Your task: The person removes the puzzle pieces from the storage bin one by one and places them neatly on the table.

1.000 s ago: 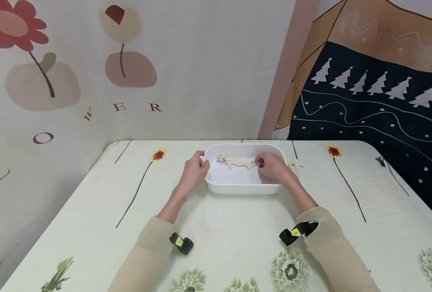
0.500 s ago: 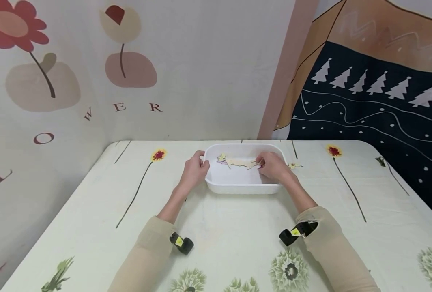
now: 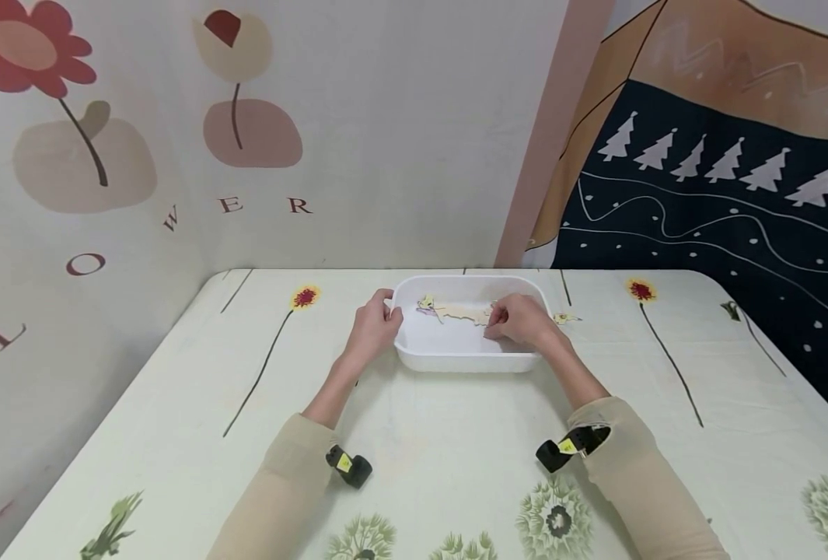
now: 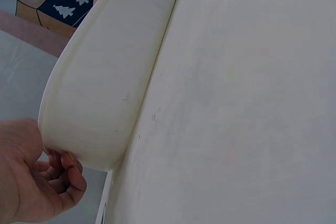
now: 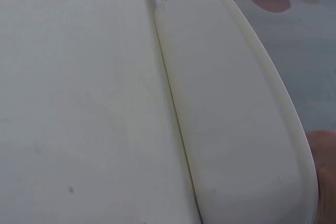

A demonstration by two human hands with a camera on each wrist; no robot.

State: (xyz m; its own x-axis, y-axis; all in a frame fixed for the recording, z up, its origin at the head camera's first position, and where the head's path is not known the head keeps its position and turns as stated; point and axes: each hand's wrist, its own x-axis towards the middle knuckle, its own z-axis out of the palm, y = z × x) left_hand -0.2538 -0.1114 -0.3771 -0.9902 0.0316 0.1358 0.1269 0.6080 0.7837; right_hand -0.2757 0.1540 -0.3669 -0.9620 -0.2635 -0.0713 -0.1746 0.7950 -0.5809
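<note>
A white plastic tub (image 3: 466,363) stands on the table. At its left end my left hand (image 3: 374,323) grips the rim, fingers curled against the outer wall in the left wrist view. A thin cream strip with a wavy edge (image 3: 459,313) lies inside, with a small yellow-and-lilac piece (image 3: 427,304) at its left end. My right hand (image 3: 522,319) reaches in over the right side, fingers bent and thumb low, fingertips right at the strip's right end. I cannot tell whether they pinch it. In the right wrist view the tub's wall (image 5: 236,103) hides those fingers.
A white tablecloth (image 3: 427,451) printed with flowers covers the table. Printed curtains (image 3: 386,155) hang close behind its far edge, with a dark tree-patterned cloth (image 3: 707,210) at the right. Black cameras (image 3: 349,467) sit at both wrists.
My right hand's fingertips have shifted slightly left and toward me over the strip's right end. My left hand, the tub and the strip stay in place.
</note>
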